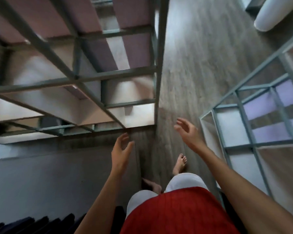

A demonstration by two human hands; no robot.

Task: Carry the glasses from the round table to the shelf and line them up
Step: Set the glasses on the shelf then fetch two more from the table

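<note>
While you look straight down, your red top [174, 211] fills the bottom edge, with pale shorts [184, 182] just beyond it and both bare feet on the grey wood-look floor [193, 56]; the right foot [180, 163] is ahead, the left foot [152, 184] is behind it, next to the shorts. Your left hand [120, 152] is raised in front of you, fingers spread and loosely curled, holding nothing. Your right hand [187, 130] is a little further out, also spread with nothing in it, and well apart from the left. Take the big metal-framed shelf [108, 75] as your landmark: your left hand sits just below its near corner, your right hand to the right of that corner over the floor. A dark step edge [32, 222] lies at the lower left, nearer than the shelf. A second metal-framed shelf [254, 125] stands across the floor strip to the right of the big one. Beyond that, at the far upper right, sits a white rounded object [274, 12]. No glasses show anywhere, and the whole view is blurred.
</note>
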